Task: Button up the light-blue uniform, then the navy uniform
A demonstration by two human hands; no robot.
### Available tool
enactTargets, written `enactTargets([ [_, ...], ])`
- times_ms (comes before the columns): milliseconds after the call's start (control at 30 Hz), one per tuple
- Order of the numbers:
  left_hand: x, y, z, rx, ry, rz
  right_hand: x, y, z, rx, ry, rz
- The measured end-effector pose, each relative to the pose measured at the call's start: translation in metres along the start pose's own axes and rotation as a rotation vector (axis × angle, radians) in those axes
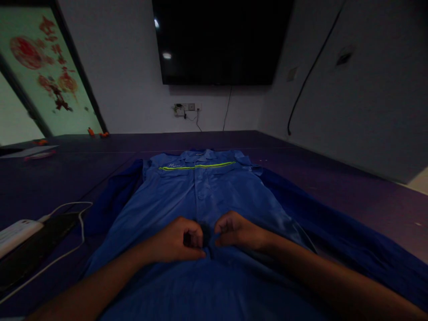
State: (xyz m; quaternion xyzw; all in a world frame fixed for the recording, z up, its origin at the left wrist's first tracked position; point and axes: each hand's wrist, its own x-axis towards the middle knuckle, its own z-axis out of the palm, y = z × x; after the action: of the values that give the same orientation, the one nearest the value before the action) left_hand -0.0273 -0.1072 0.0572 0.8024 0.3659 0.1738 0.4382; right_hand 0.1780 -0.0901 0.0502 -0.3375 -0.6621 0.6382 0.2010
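A home, most likely its living room, is suggested by the wall-mounted television (222,42).
Beneath the television, power outlets (191,107) are set in a row on the plain wall (127,67), with thin cords trailed below. To its left, a glass panel (78,118) is decorated with red festive stickers (26,52). Below it, purple flooring (287,160) is spread right up to the wall.

Blue work jacket (200,203), front up on a purple surface (334,176), yellow-green chest stripe (216,165), darker sleeves (321,216) outspread
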Motion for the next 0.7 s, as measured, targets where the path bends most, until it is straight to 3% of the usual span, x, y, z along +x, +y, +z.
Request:
enactTargets([
  [300, -0.004, 0.019, -0.003, -0.025, -0.042, -0.001, 0.0, -0.009, 0.003, 0.04, 0.148, 0.018],
  [433, 0.002, 0.028, 0.001, -0.049, 0.042, 0.002, 0.002, -0.011, 0.006, 0.09, 0.212, -0.023],
  [700, 0.006, -0.001, 0.014, -0.163, 0.148, -0.017, 0.001, 0.006, 0.013, 0.143, 0.239, -0.043],
])
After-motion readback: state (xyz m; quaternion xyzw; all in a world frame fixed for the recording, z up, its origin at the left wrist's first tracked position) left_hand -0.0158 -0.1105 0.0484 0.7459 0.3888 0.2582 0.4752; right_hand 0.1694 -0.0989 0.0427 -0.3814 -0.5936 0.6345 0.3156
